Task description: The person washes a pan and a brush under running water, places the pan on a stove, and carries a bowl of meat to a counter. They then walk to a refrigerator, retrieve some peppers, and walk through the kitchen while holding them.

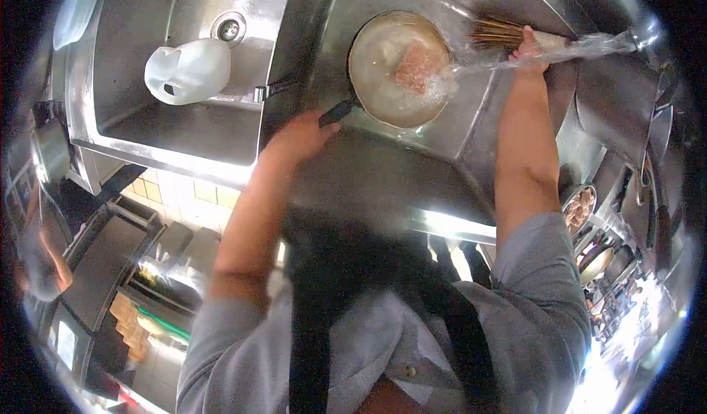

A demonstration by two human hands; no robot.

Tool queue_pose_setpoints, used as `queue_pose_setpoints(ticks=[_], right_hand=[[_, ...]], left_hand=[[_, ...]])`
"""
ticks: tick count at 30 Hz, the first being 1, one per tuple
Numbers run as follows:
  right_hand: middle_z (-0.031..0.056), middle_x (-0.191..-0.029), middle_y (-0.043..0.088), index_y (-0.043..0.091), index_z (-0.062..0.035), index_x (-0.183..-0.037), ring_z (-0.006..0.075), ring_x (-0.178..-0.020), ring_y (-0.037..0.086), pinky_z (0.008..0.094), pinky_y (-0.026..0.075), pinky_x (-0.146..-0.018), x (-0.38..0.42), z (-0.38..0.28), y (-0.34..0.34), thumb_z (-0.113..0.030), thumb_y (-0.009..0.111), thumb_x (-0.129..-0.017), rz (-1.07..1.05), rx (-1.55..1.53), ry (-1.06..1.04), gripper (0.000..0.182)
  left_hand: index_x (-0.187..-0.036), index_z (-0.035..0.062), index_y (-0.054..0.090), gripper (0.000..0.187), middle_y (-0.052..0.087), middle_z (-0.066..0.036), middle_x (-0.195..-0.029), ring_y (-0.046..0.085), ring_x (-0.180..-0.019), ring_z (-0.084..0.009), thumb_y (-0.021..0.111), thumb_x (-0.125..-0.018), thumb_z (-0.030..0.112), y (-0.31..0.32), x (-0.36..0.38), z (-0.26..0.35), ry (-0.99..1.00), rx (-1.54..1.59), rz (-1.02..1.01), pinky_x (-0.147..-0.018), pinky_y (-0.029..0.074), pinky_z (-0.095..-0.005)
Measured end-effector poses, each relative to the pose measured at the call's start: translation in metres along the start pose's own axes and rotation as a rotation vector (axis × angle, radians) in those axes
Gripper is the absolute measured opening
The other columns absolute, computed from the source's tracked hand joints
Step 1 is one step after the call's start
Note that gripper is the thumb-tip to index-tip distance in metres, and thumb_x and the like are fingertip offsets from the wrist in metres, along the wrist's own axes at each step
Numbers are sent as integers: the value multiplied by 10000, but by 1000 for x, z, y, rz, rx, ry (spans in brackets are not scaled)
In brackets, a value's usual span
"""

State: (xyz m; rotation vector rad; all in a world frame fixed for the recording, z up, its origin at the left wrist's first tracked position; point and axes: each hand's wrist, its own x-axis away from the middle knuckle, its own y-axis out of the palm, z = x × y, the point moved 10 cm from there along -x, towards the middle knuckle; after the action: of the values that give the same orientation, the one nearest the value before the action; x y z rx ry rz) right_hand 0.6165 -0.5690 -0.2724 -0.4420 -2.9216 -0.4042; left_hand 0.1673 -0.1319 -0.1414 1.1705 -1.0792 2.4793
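My left hand point(300, 136) is wrapped round the black handle point(337, 112) of a round frying pan point(361, 83) lying in a metal sink basin point(434, 143). Cloudy water fills the pan, and a reddish-brown patch point(418, 68) shows in it. To the right of the pan, my right hand point(529, 52) grips a bamboo brush point(497, 34) with its thin bristles pointing left. A stream of water point(567, 51) runs from the faucet point(644, 34) past my right hand and splashes into the pan's right side.
A second basin on the left holds a cut white plastic jug point(195, 72) near the drain point(229, 28). A raised metal divider point(283, 53) separates the basins. At lower right stands a bowl of brownish pieces point(579, 206). Another person point(44, 267) is at the far left.
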Motion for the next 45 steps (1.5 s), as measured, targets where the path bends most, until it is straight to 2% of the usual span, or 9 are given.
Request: queue_pose_setpoints(ticks=[6, 18, 20, 24, 28, 32, 38, 42, 45], right_hand=[[125, -1082, 604, 487, -23, -1233, 279, -901, 595, 400, 495, -828, 148, -93, 58, -371, 771, -748, 255, 639, 177, 661], [244, -1433, 336, 455, -97, -1337, 408, -1282, 385, 434, 328, -1065, 383, 140, 163, -157, 506, -857, -1100, 1648, 96, 486], [245, -1457, 292, 470, -89, -1328, 395, -1316, 341, 429, 289, -1092, 421, 85, 191, -127, 521, -814, -1156, 1686, -560, 518], [245, -1445, 315, 393, -26, -1376, 366, -1334, 326, 417, 253, -1112, 380, 80, 107, -151, 488, -843, -1099, 1580, 181, 555], [246, -1424, 352, 324, -2, -1406, 369, -1324, 343, 409, 265, -1105, 391, 108, 131, -158, 476, -850, -1218, 1842, 191, 597], [257, -1404, 377, 298, -5, -1415, 392, -1271, 405, 404, 303, -1083, 395, 90, 227, -55, 488, -804, -1046, 979, -38, 642], [220, -1516, 164, 210, -18, -1453, 322, -1416, 149, 409, 191, -1145, 284, 87, 183, -147, 499, -878, -1008, 1841, -985, 657], [205, -1507, 210, 299, -16, -1422, 315, -1413, 162, 413, 177, -1147, 347, 98, 108, -226, 495, -901, -1098, 2062, 86, 595], [226, -1446, 331, 355, -17, -1395, 349, -1356, 297, 410, 247, -1120, 408, 106, 148, -249, 522, -891, -1370, 1580, 121, 580]], left_hand=[[-1161, 0, 573, 528, 566, -269, -1185, 543, -1121, -395, 550, -872, 441, 7, -3, -7, -43, 8, -21, -977, 415, -450], [-1249, -44, 500, 630, 559, -265, -1200, 532, -1139, -398, 511, -890, 473, 18, -8, -13, -10, -22, -78, -995, 398, -455], [-1252, -39, 501, 619, 552, -272, -1205, 522, -1152, -395, 513, -891, 463, 11, -3, -6, 1, -1, -33, -989, 403, -454], [-1344, 11, 430, 682, 457, -249, -1341, 439, -1250, -385, 496, -886, 512, 16, 0, -6, -86, 68, -182, -1062, 342, -427], [-1325, -19, 439, 690, 464, -254, -1331, 445, -1244, -388, 484, -891, 515, 7, 10, 7, -10, -32, -187, -1061, 344, -427], [-1305, -16, 461, 645, 487, -259, -1304, 464, -1221, -394, 480, -901, 486, 2, 11, 22, 60, -129, -234, -1050, 358, -427], [-1291, 4, 478, 593, 497, -259, -1292, 484, -1199, -399, 457, -917, 463, 0, 13, 26, 136, -71, -152, -1030, 375, -443], [-1294, 8, 475, 604, 498, -263, -1288, 486, -1197, -397, 459, -914, 477, 3, 15, 31, 139, -141, -231, -1027, 378, -449], [-1283, 2, 482, 609, 504, -268, -1276, 497, -1183, -401, 465, -910, 483, 13, 4, 0, -55, 29, -174, -1021, 384, -452]])
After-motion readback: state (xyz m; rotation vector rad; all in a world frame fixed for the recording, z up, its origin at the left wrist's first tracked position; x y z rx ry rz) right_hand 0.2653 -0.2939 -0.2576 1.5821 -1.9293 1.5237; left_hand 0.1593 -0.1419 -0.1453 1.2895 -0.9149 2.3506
